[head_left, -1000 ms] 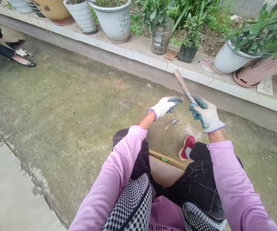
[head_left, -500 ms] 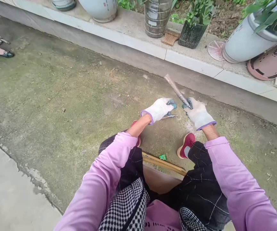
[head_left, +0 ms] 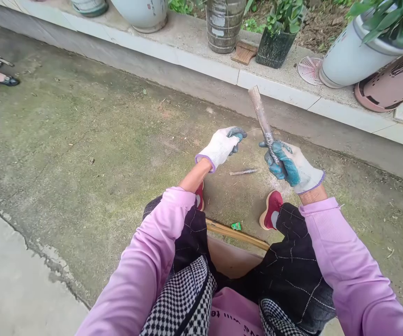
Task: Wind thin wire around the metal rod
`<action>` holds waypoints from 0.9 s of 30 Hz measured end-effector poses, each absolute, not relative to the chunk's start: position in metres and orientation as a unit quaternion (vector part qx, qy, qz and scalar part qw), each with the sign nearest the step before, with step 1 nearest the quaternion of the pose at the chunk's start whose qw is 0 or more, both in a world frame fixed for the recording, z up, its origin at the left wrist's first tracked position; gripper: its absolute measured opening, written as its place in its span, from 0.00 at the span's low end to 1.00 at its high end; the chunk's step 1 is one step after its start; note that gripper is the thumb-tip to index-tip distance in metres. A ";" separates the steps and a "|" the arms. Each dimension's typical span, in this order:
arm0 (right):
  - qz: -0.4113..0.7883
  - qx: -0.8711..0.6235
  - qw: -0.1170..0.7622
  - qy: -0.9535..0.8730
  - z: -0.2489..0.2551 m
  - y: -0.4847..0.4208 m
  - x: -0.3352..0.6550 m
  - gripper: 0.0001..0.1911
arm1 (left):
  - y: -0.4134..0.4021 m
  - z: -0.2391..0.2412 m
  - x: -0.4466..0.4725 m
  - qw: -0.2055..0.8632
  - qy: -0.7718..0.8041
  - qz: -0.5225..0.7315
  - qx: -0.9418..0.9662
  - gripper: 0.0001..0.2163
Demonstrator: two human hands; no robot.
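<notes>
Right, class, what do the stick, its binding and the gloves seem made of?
Stick: probably wood, from its dull, brown, unpainted look. Binding: likely metal wire, given its silvery gleam and close turns. Gloves: apparently knitted fabric, matt white, with a smooth blue, perhaps rubbery, coating.

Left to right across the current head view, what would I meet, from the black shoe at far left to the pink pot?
Black shoe → pot with greenish base → large pale pot → left hand → held wrapped stick → right hand → pink pot.
</notes>
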State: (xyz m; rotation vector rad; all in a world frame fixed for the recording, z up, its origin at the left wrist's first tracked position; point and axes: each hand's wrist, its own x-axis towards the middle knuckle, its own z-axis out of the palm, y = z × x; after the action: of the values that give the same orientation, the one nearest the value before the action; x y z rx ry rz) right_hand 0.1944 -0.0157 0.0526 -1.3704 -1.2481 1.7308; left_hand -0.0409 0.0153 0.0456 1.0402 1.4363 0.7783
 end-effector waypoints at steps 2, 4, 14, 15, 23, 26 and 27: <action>0.651 -0.510 0.313 -0.466 0.051 -0.016 0.193 0.40 | 0.015 0.048 -0.041 0.568 0.607 0.331 0.446 0.10; 0.657 -0.510 0.319 -0.455 0.048 -0.013 0.193 0.39 | 0.014 0.048 -0.040 0.571 0.603 0.331 0.448 0.11; 0.521 -0.621 0.293 -0.508 0.024 0.005 0.194 0.32 | 0.013 0.041 -0.034 0.593 0.577 0.327 0.456 0.09; 0.480 -0.636 0.277 -0.538 0.021 0.008 0.195 0.33 | 0.013 0.039 -0.033 0.593 0.574 0.326 0.460 0.09; 0.194 -0.664 0.010 -0.722 0.008 0.018 0.207 0.32 | 0.012 0.025 -0.033 0.553 0.562 0.256 0.560 0.07; 0.178 -0.662 -0.037 -0.728 0.004 0.019 0.213 0.32 | 0.006 0.024 -0.031 0.541 0.537 0.216 0.610 0.08; 0.180 -0.655 -0.035 -0.733 0.002 0.020 0.216 0.32 | 0.003 0.024 -0.030 0.538 0.524 0.202 0.629 0.08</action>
State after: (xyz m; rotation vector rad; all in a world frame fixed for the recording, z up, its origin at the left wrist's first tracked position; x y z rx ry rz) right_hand 0.2157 0.0201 0.0024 -2.1057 -2.3539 0.5791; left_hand -0.0296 0.0028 0.0243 1.4956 1.2481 0.4812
